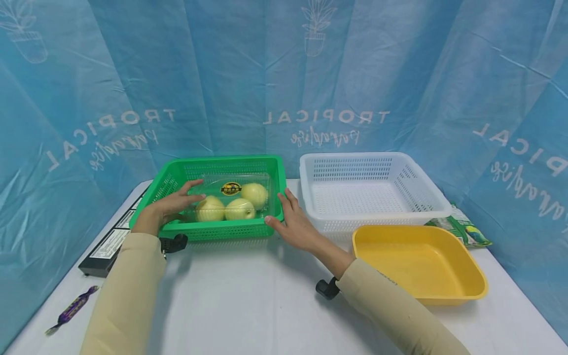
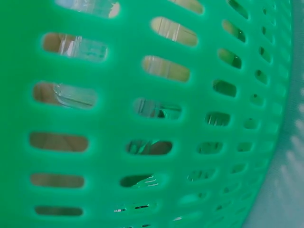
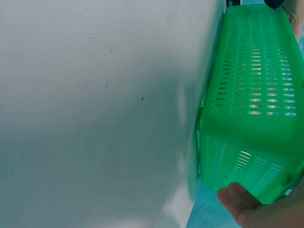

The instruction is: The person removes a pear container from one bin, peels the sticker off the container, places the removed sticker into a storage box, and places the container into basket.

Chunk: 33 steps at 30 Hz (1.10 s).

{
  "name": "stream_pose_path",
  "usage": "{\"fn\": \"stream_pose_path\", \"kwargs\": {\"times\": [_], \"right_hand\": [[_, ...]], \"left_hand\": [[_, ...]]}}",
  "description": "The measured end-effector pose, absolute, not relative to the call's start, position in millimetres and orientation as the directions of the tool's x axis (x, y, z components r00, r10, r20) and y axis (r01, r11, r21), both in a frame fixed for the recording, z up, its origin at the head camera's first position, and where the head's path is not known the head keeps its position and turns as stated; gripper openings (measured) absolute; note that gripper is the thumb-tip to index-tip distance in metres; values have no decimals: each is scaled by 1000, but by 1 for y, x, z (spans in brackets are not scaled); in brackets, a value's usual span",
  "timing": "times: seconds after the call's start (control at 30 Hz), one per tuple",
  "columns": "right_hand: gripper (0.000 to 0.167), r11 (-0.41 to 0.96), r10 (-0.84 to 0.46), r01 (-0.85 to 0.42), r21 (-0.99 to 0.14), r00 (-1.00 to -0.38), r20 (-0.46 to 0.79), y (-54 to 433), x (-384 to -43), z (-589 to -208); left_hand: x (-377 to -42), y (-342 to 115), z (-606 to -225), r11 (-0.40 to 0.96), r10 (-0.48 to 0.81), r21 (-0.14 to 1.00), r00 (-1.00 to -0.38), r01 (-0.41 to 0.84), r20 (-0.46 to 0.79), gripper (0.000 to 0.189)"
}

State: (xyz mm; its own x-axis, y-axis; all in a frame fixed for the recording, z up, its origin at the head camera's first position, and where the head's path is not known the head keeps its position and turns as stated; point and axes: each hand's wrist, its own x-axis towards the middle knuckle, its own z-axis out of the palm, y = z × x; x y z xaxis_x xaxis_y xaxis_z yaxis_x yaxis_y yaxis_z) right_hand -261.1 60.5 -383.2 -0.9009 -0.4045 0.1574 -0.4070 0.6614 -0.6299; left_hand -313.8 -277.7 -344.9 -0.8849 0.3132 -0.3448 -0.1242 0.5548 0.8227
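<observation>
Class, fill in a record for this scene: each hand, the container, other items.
Left hand: at the left end of the clear plastic container
Right hand: at the right rim of the green basket
Container position: inside the green basket
Container contents: three pale yellow-green fruits
Right side: white basket, yellow basin, partly hidden green packet
Left side: labelled black box, purple twist-wrapped candy

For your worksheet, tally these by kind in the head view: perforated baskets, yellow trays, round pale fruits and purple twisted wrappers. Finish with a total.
Perforated baskets, green basket and white basket: 2
Yellow tray: 1
Round pale fruits: 3
Purple twisted wrapper: 1
Total: 7
</observation>
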Motion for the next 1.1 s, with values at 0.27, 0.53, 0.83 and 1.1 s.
{"fn": "stream_pose_path", "kwargs": {"times": [0.27, 0.53, 0.83, 1.1], "right_hand": [[78, 659, -402, -406, -633, -902, 159, 60, -261, -384], [79, 655, -402, -408, -636, -901, 164, 60, -261, -384], [79, 660, -395, -402, -635, -904, 163, 61, -260, -382], [79, 665, -392, -401, -630, -905, 162, 60, -261, -383]], "left_hand": [[-313, -278, -347, 546, 320, 832, -893, -98, -315, 75], [-312, -280, -349, 548, 296, 834, -918, -61, -262, 75], [-308, -278, -349, 537, 256, 844, -954, 5, -158, 74], [-306, -279, -348, 529, 231, 848, -967, 34, -106, 73]]}}
